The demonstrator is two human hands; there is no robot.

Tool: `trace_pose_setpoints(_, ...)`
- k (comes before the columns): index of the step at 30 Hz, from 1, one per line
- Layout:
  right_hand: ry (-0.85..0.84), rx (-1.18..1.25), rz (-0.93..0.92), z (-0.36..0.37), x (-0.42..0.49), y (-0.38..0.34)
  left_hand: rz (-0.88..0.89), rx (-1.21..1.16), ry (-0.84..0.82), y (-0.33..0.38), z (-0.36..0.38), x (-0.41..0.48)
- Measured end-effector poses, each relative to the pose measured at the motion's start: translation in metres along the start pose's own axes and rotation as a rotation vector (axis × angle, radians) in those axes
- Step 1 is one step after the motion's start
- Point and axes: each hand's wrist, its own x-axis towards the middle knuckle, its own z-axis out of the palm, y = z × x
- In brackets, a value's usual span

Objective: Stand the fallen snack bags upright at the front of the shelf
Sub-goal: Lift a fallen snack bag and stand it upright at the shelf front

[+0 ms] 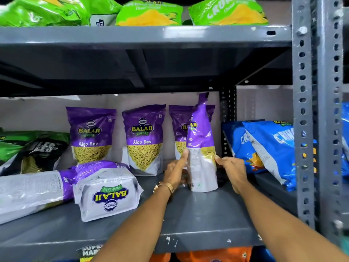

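Shelf: grey metal, bare along its front right part; the purple Aloo Sev bags sit across its middle.
Back row: three purple bags stand upright against the rear wall, the rightmost partly hidden.
Fallen bags: one long bag lies flat at the left front; a second lies beside it, its base panel facing the camera with the logo upside down.
Bag in hand: on end, turned edge-on to the camera, leaning slightly, its base on the shelf in front of the rightmost back-row bag.
Left hand: fingers extended, fingertips pressed against the bag's left side near the middle.
Right hand: curled, thumb and fingers pinching the bag's lower right edge.
Step in hand: judged to be steadying and squaring this first bag; two remain down.
Next move: likely calls for turning the printed face forward, settling the base flat, then letting go gently so it does not tip.
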Motion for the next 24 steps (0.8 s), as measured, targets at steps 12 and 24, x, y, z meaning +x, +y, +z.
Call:
trace_pose_setpoints(12, -0.35, 0.041, 0.156, 0.011, -0.015, -0.004, 0.134, 0.153, -0.282, -0.002, -0.004, 0.0)
trace_pose_setpoints(24, -0.209, -0.298, 0.008, 0.018, -0.021, -0.003, 0.137, 0.558, 0.064, -0.01, -0.001, 0.006)
